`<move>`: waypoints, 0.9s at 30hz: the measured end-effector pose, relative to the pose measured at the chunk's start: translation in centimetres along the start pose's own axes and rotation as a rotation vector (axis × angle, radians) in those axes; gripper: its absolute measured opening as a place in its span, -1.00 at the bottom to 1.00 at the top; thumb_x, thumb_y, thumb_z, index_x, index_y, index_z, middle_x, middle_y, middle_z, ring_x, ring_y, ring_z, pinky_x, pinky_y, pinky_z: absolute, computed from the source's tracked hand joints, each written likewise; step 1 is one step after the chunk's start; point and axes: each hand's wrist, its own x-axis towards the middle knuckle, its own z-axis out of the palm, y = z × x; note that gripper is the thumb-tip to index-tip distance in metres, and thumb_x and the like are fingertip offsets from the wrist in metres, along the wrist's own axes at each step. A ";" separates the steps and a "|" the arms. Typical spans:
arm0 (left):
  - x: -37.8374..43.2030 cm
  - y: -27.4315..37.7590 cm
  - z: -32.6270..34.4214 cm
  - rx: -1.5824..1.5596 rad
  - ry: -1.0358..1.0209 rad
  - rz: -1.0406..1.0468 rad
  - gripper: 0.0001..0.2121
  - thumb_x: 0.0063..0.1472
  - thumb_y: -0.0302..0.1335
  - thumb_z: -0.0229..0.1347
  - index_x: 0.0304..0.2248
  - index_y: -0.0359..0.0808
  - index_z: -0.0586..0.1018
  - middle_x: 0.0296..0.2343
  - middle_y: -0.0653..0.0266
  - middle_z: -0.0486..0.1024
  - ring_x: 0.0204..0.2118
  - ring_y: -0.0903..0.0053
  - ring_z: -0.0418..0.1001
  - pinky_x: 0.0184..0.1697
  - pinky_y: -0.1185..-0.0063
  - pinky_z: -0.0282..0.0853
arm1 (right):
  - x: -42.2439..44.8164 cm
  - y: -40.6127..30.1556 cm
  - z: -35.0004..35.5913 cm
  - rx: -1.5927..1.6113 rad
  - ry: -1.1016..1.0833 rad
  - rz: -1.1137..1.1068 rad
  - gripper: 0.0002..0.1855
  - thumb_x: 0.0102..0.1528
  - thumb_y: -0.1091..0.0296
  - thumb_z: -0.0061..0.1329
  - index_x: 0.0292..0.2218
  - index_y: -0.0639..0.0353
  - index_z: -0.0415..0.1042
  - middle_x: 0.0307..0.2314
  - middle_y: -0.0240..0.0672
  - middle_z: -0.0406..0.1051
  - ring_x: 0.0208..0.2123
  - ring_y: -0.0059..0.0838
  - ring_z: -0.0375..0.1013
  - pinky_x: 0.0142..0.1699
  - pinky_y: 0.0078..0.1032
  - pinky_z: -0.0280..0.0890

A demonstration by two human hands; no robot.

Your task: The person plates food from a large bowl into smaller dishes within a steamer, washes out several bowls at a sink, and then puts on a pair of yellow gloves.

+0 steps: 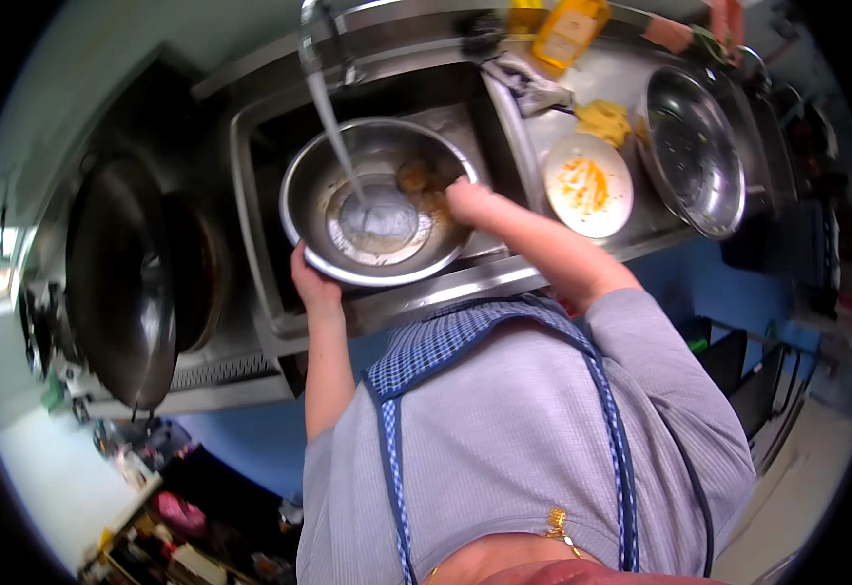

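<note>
A large stainless steel bowl point(309, 248) sits in the sink point(239, 183), somewhat tilted. My left hand point(315, 278) grips its near left rim. Water from the curved faucet point(311, 55) falls into the bowl. My right hand point(468, 201) is closed at the bowl's right side, beside a brownish scrubber or similar thing point(426, 183) on the inner wall; blur hides whether it holds this. Right of the sink lies a white plate point(557, 194) with orange food scraps, next to a yellow cloth point(603, 123).
A second metal bowl point(696, 153) stands tilted on the right counter. Bottles of yellow liquid point(571, 33) and a crumpled grey cloth point(532, 84) lie behind the plate. A big dark wok point(122, 285) leans at the left. The sink's metal front edge point(455, 285) runs before me.
</note>
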 end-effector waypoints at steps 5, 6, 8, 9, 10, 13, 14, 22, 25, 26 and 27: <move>2.5 -0.9 -0.8 0.074 0.044 -0.059 -0.65 0.08 -0.32 -0.08 -0.17 -0.37 0.38 -0.20 0.18 0.38 -0.13 0.38 0.33 -0.02 0.48 0.19 | -0.2 -2.5 2.6 0.238 0.093 -0.231 -0.85 -0.15 0.55 -0.11 -0.47 0.36 0.46 -0.48 -0.01 0.41 -0.33 -0.09 0.42 -0.25 -0.36 0.33; 3.0 -1.0 -0.6 0.130 0.046 -0.094 -0.64 0.08 -0.30 -0.08 -0.16 -0.36 0.37 -0.19 0.19 0.37 -0.13 0.38 0.33 -0.03 0.48 0.19 | 0.5 -1.9 3.5 0.331 0.002 -0.204 -0.81 -0.09 0.47 -0.14 -0.40 0.33 0.44 -0.42 -0.02 0.40 -0.34 -0.08 0.41 -0.24 -0.34 0.32; 4.7 -1.7 -1.8 0.282 0.115 -0.108 -0.61 0.10 -0.27 -0.06 -0.13 -0.36 0.35 -0.17 0.20 0.36 -0.13 0.40 0.33 -0.03 0.49 0.20 | -2.7 -1.2 0.6 0.400 0.268 -0.264 -0.75 -0.07 0.39 -0.12 -0.32 0.29 0.41 -0.38 -0.02 0.39 -0.32 -0.11 0.39 -0.21 -0.43 0.31; 5.4 -1.6 -2.0 0.445 0.211 -0.134 -0.57 0.10 -0.22 -0.04 -0.12 -0.36 0.34 -0.17 0.20 0.35 -0.14 0.40 0.33 -0.06 0.46 0.24 | -4.0 -0.1 -0.8 0.567 0.443 -0.278 -0.74 -0.05 0.33 -0.10 -0.31 0.28 0.40 -0.37 -0.05 0.38 -0.31 -0.17 0.39 -0.21 -0.45 0.30; 6.8 -1.6 -3.4 0.537 0.228 -0.131 -0.56 0.10 -0.19 -0.03 -0.12 -0.35 0.34 -0.18 0.19 0.35 -0.15 0.38 0.34 -0.10 0.44 0.27 | -5.4 1.4 -1.8 0.729 0.617 -0.300 -0.72 -0.03 0.28 -0.08 -0.30 0.28 0.38 -0.35 -0.08 0.38 -0.29 -0.22 0.40 -0.20 -0.46 0.29; 5.5 -0.1 -3.0 0.649 0.249 -0.240 -0.54 0.09 -0.22 0.00 -0.12 -0.39 0.31 -0.21 0.16 0.36 -0.17 0.35 0.36 -0.11 0.46 0.27 | -10.4 9.4 -2.4 1.713 0.756 0.089 -0.69 0.04 0.16 -0.07 -0.27 0.20 0.28 -0.42 -0.31 0.34 -0.41 -0.51 0.40 -0.39 -0.54 0.33; 5.7 0.1 -4.3 0.646 0.254 -0.239 -0.54 0.09 -0.22 0.00 -0.12 -0.39 0.31 -0.21 0.16 0.36 -0.17 0.35 0.36 -0.11 0.46 0.27 | -11.2 14.2 -0.3 1.759 0.967 0.160 -0.68 0.05 0.17 -0.07 -0.25 0.19 0.24 -0.40 -0.29 0.32 -0.52 -0.53 0.38 -0.49 -0.59 0.31; 6.0 -1.2 3.3 1.233 -0.087 0.629 -0.59 0.07 -0.37 0.02 -0.12 -0.48 0.34 -0.17 0.02 0.37 -0.13 0.32 0.35 -0.06 0.52 0.21 | -19.8 41.4 4.9 2.324 1.566 0.655 -0.86 -0.05 0.42 -0.05 -0.42 0.25 0.30 -0.51 -0.18 0.32 -0.57 -0.27 0.35 -0.51 -0.41 0.35; 6.0 -1.2 9.8 0.734 -0.080 0.158 -0.63 0.15 -0.39 -0.10 -0.07 -0.40 0.28 -0.23 0.16 0.36 -0.15 0.46 0.30 -0.11 0.55 0.23 | -24.0 39.1 -0.3 1.946 1.836 0.536 -0.82 -0.17 0.59 -0.15 -0.43 0.47 0.28 -0.46 -0.13 0.33 -0.55 -0.33 0.37 -0.55 -0.45 0.33; 9.0 -0.9 9.5 0.529 -0.191 0.070 -0.64 0.15 -0.41 -0.11 -0.07 -0.39 0.25 -0.30 0.18 0.36 -0.24 0.44 0.33 -0.17 0.52 0.29 | -25.3 37.5 -2.5 1.777 1.811 0.619 -0.81 -0.18 0.58 -0.14 -0.42 0.44 0.30 -0.47 -0.16 0.33 -0.55 -0.36 0.37 -0.55 -0.46 0.31; 9.1 -0.5 11.7 0.487 -0.187 -0.031 -0.66 0.17 -0.39 -0.13 -0.09 -0.40 0.25 -0.23 0.12 0.32 -0.18 0.38 0.31 -0.12 0.47 0.27 | -27.4 37.4 -2.9 1.720 1.794 0.683 -0.80 -0.20 0.56 -0.10 -0.42 0.36 0.32 -0.50 -0.20 0.33 -0.55 -0.39 0.37 -0.55 -0.48 0.29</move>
